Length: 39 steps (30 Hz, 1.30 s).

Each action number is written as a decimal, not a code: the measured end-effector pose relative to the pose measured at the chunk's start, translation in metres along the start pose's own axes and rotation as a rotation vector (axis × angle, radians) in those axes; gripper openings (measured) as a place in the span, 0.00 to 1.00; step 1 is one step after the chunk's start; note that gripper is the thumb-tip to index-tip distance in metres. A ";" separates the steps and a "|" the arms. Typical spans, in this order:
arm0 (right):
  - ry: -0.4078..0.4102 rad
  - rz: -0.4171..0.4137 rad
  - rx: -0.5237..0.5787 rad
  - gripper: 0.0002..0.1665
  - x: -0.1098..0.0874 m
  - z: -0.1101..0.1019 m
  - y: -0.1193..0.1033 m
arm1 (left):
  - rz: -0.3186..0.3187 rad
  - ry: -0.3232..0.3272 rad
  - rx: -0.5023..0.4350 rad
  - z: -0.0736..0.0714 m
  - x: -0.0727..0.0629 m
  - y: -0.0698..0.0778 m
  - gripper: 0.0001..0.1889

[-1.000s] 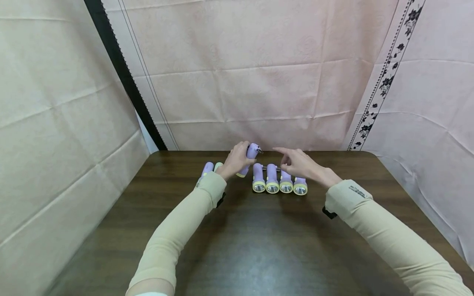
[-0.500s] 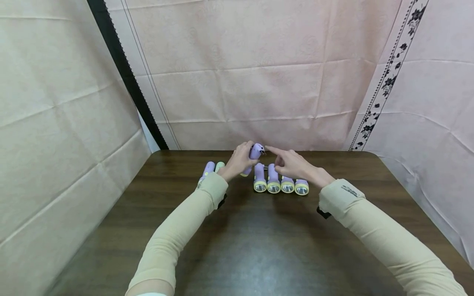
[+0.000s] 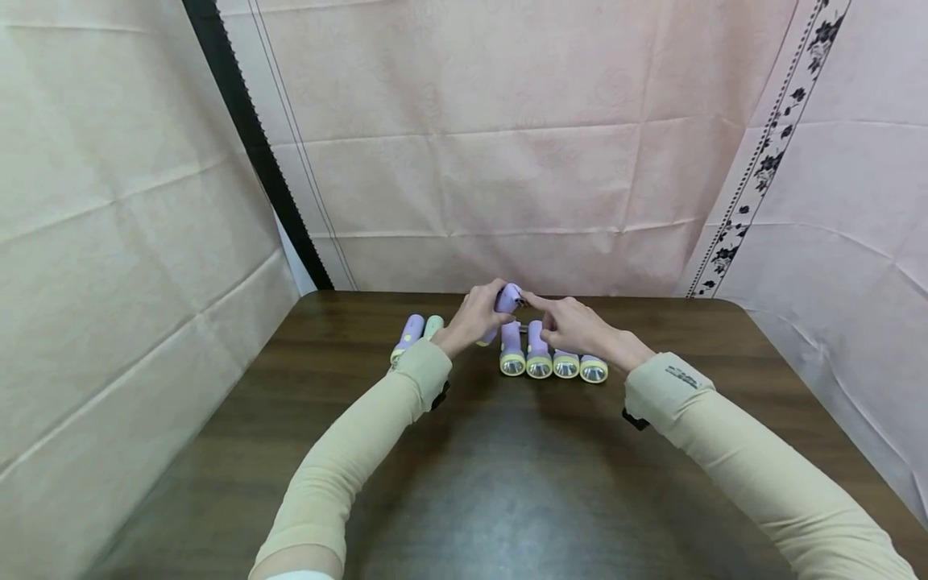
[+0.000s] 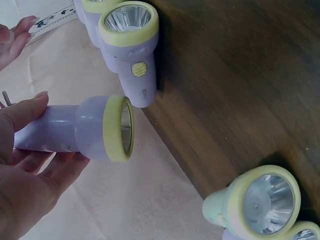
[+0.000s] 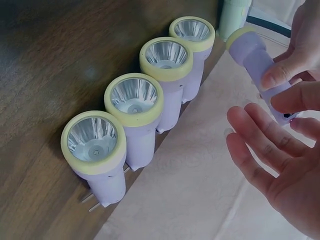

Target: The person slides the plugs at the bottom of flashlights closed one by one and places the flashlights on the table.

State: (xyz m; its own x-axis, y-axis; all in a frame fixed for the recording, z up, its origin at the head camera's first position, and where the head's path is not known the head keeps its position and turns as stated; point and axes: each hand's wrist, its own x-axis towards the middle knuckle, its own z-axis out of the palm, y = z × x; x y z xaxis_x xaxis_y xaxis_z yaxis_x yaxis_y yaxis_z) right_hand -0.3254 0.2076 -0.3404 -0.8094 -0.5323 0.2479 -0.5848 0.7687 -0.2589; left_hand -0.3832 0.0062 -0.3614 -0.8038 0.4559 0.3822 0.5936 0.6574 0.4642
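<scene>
In the head view my left hand point(image 3: 473, 322) grips a purple flashlight point(image 3: 508, 298) with a yellow rim, raised over the far part of the table. The left wrist view shows its lens end pointing away from the palm, the thumb on top and fingers beneath; a metal prong point(image 4: 6, 98) shows at its tail. My right hand point(image 3: 576, 325) reaches in from the right. In the right wrist view its thumb and index finger close around the flashlight's tail end, while the other fingers point(image 5: 255, 135) are spread loosely below. The prong tips are hidden there.
Several purple flashlights point(image 5: 135, 107) lie side by side in a row, lenses facing me; metal prongs point(image 5: 95, 205) stick out at the tail of the nearest. To the left lie another purple flashlight point(image 3: 410, 332) and a green one point(image 4: 267, 202). Cloth hangs behind the brown table point(image 3: 464, 451).
My right hand has moved left until its fingertips meet the tail of the held flashlight. The left hand keeps its grip and has shifted slightly right.
</scene>
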 end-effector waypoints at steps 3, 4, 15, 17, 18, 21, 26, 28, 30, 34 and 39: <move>0.004 0.005 -0.003 0.45 -0.001 0.000 -0.002 | 0.006 0.008 0.000 0.000 -0.001 0.001 0.24; 0.004 0.008 -0.003 0.45 -0.001 0.000 -0.002 | 0.009 0.010 -0.004 0.000 -0.002 0.002 0.23; 0.015 0.013 -0.008 0.46 0.002 -0.001 -0.003 | 0.018 0.009 0.002 -0.001 -0.002 0.007 0.23; 0.016 0.015 -0.003 0.46 0.003 0.000 -0.003 | 0.022 0.003 -0.002 -0.002 -0.003 0.008 0.23; 0.015 0.015 0.004 0.46 0.003 0.000 -0.003 | 0.023 0.001 -0.004 -0.003 -0.003 0.008 0.23; 0.009 0.010 0.025 0.46 0.004 0.000 -0.003 | 0.025 -0.002 0.004 -0.005 -0.005 0.008 0.23; 0.010 0.001 0.054 0.48 0.005 0.002 -0.001 | 0.001 -0.020 0.007 -0.013 -0.004 0.009 0.24; 0.010 0.010 0.063 0.50 0.004 0.002 -0.001 | -0.045 -0.040 0.019 -0.016 -0.002 0.008 0.25; 0.010 0.026 0.066 0.52 0.003 0.001 -0.002 | -0.110 -0.053 0.055 -0.019 -0.001 0.005 0.27; 0.020 0.045 0.060 0.53 0.001 -0.002 -0.001 | -0.245 -0.055 0.147 -0.022 0.001 -0.006 0.34; 0.042 0.080 0.069 0.49 -0.004 -0.005 0.003 | -0.347 -0.104 0.205 -0.021 0.005 -0.020 0.40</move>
State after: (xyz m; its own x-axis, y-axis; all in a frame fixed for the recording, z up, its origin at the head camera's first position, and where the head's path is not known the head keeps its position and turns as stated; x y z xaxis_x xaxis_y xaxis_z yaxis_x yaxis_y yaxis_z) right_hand -0.3241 0.2139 -0.3379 -0.8514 -0.4541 0.2624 -0.5222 0.7810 -0.3426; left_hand -0.3984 -0.0173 -0.3516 -0.9607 0.2379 0.1433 0.2753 0.8836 0.3788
